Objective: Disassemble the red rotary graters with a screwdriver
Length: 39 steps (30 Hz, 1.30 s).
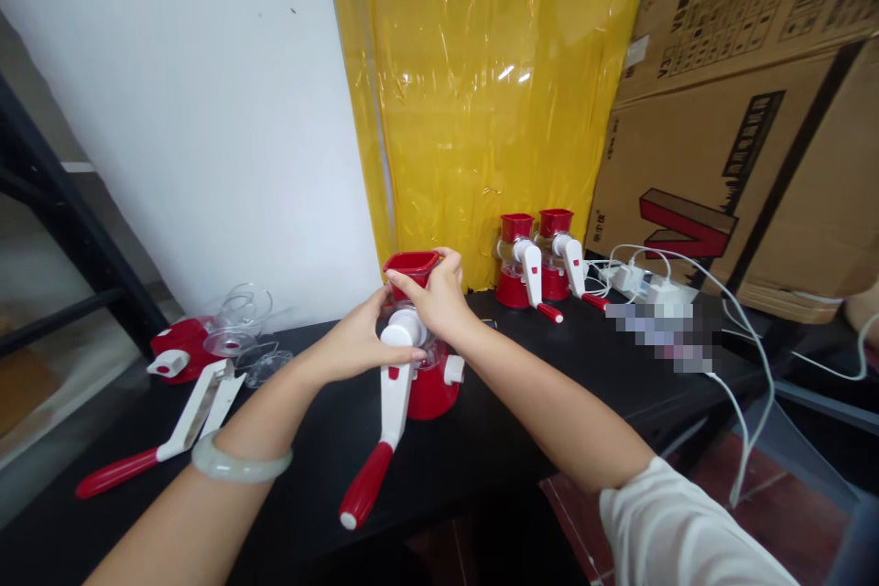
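A drum grater with a red base [434, 392] stands upright on the black table in front of me. Its white crank [394, 407] hangs down toward me and ends in a red handle [367, 485]. My left hand [347, 343] is closed around the left of its clear upper body, thumb across the front by the crank hub. Higher up, my right hand [443, 298] grips the red hopper [412, 264], thumb over the near side and fingers behind the right. The fingertips behind the grater are partly hidden.
On the left lie another red grater base [196, 343], clear plastic parts [233, 339] and a loose crank [189, 412]. Two assembled graters [515, 279] stand at the back right. Beyond them are white cables [745, 412], a power strip [649, 284] and a large carton [728, 146].
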Available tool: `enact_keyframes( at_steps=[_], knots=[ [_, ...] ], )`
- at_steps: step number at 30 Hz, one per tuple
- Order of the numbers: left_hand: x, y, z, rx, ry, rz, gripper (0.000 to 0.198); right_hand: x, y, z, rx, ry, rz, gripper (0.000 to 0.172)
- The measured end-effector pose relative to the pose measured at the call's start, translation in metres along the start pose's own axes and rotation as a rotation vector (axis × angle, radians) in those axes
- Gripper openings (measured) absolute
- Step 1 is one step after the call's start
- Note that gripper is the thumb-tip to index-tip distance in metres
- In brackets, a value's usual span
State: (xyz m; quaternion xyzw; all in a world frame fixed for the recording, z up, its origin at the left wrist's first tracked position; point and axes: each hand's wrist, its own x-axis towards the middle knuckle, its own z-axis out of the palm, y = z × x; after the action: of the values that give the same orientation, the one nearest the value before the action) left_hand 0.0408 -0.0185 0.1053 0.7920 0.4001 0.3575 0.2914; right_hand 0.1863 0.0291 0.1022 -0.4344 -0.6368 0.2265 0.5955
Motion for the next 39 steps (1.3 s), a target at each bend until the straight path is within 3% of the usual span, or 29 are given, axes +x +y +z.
enact_keyframes(
  at_steps=[6,10,16,18,21,25,27,29,31,35,39],
  knots=[
    [0.013,-0.01,-0.003,-0.035,-0.088,0.055,0.092,0.003,0.006,-0.013,0.036,-0.01,0.001,0.079],
    [0.025,-0.019,-0.013,-0.075,-0.146,0.009,0.095,0.009,0.008,-0.019,0.065,-0.022,0.007,0.071],
    [0.028,-0.033,-0.018,-0.17,-0.082,-0.082,0.091,0.022,0.001,-0.029,0.112,-0.007,-0.069,0.073],
    [0.024,-0.034,-0.018,-0.179,-0.063,-0.092,0.09,0.033,-0.003,-0.036,0.171,-0.017,-0.138,0.073],
    [0.02,-0.036,-0.022,-0.19,-0.128,-0.074,0.092,0.062,-0.001,-0.047,0.301,-0.006,-0.158,0.068],
    [0.027,-0.05,-0.038,-0.372,-0.251,-0.09,0.09,0.107,0.03,-0.045,0.491,-0.012,-0.086,0.067],
    [0.036,-0.062,-0.048,-0.456,-0.174,-0.138,0.086,0.118,0.053,-0.03,0.579,-0.12,0.059,0.062],
    [0.049,-0.076,-0.054,-0.478,0.04,-0.176,0.079,0.119,0.076,-0.009,0.593,-0.261,0.213,0.062],
    [0.062,-0.091,-0.055,-0.438,0.209,-0.218,0.076,0.114,0.094,0.015,0.543,-0.384,0.27,0.07],
    [0.076,-0.118,-0.046,-0.402,0.268,-0.231,0.087,0.104,0.11,0.051,0.444,-0.565,0.194,0.079],
    [0.073,-0.137,-0.04,-0.41,0.371,-0.218,0.086,0.104,0.117,0.065,0.392,-0.644,0.102,0.075]
  ],
)
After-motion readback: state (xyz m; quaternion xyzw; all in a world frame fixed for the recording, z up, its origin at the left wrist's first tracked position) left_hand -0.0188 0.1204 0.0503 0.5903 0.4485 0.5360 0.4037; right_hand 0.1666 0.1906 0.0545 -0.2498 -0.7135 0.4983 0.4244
